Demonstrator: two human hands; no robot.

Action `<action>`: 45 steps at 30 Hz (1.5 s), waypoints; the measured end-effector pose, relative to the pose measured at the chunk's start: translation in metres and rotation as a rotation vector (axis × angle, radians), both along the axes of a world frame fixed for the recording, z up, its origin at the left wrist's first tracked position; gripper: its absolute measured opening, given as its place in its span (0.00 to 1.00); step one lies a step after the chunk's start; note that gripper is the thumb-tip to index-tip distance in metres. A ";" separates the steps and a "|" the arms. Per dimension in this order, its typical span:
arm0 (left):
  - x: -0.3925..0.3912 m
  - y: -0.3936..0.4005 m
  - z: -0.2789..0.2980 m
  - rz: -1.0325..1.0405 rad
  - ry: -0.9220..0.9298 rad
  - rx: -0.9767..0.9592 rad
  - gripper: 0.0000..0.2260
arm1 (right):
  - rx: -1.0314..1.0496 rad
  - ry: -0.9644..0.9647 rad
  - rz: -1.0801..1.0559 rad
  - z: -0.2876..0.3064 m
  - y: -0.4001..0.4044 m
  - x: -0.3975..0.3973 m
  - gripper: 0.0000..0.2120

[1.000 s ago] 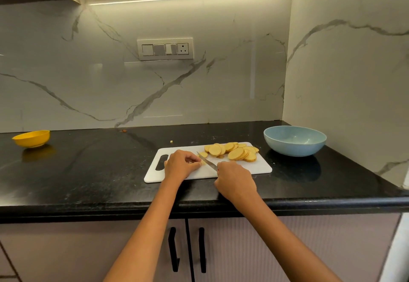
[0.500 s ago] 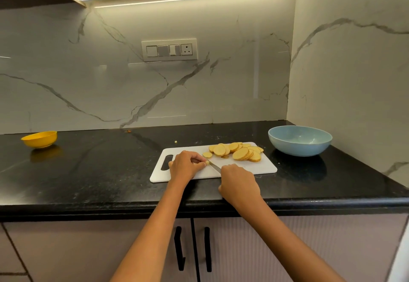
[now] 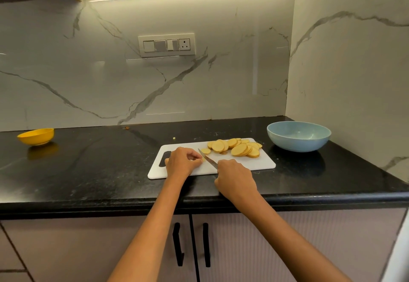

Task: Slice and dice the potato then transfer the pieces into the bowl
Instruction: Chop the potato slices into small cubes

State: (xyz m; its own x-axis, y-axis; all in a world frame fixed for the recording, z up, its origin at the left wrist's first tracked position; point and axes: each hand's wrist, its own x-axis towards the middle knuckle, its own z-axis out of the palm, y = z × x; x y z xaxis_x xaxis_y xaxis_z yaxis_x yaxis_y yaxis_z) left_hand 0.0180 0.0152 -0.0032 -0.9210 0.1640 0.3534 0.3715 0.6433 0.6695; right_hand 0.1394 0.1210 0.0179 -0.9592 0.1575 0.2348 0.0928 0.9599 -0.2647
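Observation:
A white cutting board (image 3: 263, 163) lies on the black counter. Several round potato slices (image 3: 236, 147) are piled on its far right part. My left hand (image 3: 180, 162) rests on the board with curled fingers that pinch a small end piece of potato, mostly hidden under the fingertips. My right hand (image 3: 235, 176) grips the handle of a knife (image 3: 207, 158), whose blade points up-left and lies right beside the left fingertips. The light blue bowl (image 3: 298, 135) stands empty to the right of the board.
A yellow bowl (image 3: 36, 136) sits far left on the counter (image 3: 99, 171). A tiny potato scrap (image 3: 174, 138) lies behind the board. Marble walls close the back and the right side. Cabinet doors with black handles (image 3: 192, 244) are below the counter edge.
The view has shifted slightly. The knife blade has moved a little along the board next to my left fingertips. Both hands stay in about the same place.

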 end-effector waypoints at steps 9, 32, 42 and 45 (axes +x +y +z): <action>-0.003 0.001 -0.001 -0.010 0.006 0.005 0.02 | 0.106 0.018 0.010 0.004 -0.007 -0.001 0.12; -0.011 -0.014 -0.003 0.160 0.103 0.023 0.19 | -0.178 0.068 -0.004 -0.003 0.006 -0.028 0.08; -0.018 -0.016 -0.005 0.135 0.073 -0.030 0.13 | -0.184 0.045 0.004 -0.003 0.007 -0.034 0.08; -0.017 -0.015 -0.006 0.084 0.068 0.047 0.10 | -0.162 0.056 0.002 -0.003 0.003 -0.030 0.09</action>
